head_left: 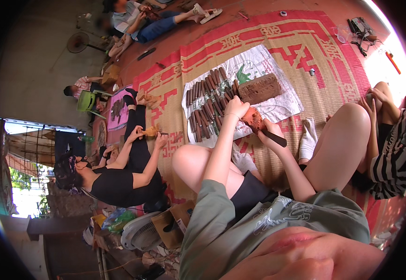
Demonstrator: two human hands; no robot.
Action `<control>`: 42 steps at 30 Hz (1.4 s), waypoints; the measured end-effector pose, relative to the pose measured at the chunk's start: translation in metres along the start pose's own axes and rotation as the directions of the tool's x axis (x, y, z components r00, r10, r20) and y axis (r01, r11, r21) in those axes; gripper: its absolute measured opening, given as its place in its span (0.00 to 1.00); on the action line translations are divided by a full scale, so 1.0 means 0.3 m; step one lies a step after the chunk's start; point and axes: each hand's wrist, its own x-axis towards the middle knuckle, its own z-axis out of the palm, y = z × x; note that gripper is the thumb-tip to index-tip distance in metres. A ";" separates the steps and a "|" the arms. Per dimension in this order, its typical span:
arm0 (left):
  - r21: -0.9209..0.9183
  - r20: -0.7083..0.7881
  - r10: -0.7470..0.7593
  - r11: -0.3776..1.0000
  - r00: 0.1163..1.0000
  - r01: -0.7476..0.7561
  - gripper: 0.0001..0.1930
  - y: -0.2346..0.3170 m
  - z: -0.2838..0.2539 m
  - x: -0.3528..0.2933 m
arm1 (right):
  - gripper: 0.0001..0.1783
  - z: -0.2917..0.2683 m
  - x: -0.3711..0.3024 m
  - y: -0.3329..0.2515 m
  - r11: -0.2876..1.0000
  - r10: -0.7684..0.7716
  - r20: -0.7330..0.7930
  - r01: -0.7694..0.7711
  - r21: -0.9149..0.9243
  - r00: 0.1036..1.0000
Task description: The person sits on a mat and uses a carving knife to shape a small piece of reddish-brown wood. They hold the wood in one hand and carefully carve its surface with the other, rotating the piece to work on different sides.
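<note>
Between my hands is a reddish-orange carved wooden piece (253,119). My left hand (237,107) is closed around its far left end. My right hand (271,132) grips a carving tool with a dark handle (276,138), whose butt sticks out toward the lower right; its blade is hidden against the carving. Just beyond, several carving chisels (207,101) with brown wooden handles lie in rows on a white cloth (284,106). A rough brown wooden block (260,88) rests on the cloth beside them, near a green patch (243,73).
A red and tan woven mat (165,93) covers the floor. On my left, a co-worker in black (119,184) holds a pale carving (151,131). Another in stripes (392,151) sits close on my right. A cardboard box (172,226) and a fan (142,233) stand at lower left.
</note>
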 end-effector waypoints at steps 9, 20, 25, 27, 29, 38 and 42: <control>0.064 -0.027 0.067 0.996 0.997 -0.065 0.23 -0.048 0.029 -0.035 | 0.08 0.000 -0.114 -0.054 0.951 0.086 0.042 -0.095 0.294 0.995; 0.022 -0.025 0.050 0.999 0.998 -0.049 0.20 -0.044 0.026 0.041 | 0.06 -0.023 -0.056 -0.087 0.987 0.010 0.011 -0.012 0.158 1.000; 0.015 -0.043 0.231 0.973 0.972 -0.230 0.16 -0.036 0.040 0.032 | 0.08 0.008 -0.055 -0.034 0.983 0.051 0.007 -0.051 0.174 0.999; -0.019 -0.021 0.283 0.959 0.959 -0.283 0.15 -0.026 0.045 0.035 | 0.09 0.017 -0.060 -0.007 0.989 0.029 -0.021 -0.025 0.148 0.999; -0.010 0.007 0.313 0.950 0.950 -0.313 0.14 -0.029 0.042 0.041 | 0.09 0.037 -0.064 0.041 0.993 -0.043 -0.037 0.047 0.104 0.998; 0.051 0.086 0.333 0.940 0.939 -0.338 0.15 -0.001 0.032 0.020 | 0.08 0.053 -0.046 0.057 0.985 -0.148 -0.135 0.158 0.072 0.980; 0.058 0.099 0.385 0.918 0.918 -0.392 0.14 0.021 0.035 0.017 | 0.06 0.069 -0.025 0.092 0.972 -0.104 -0.181 0.138 0.188 0.978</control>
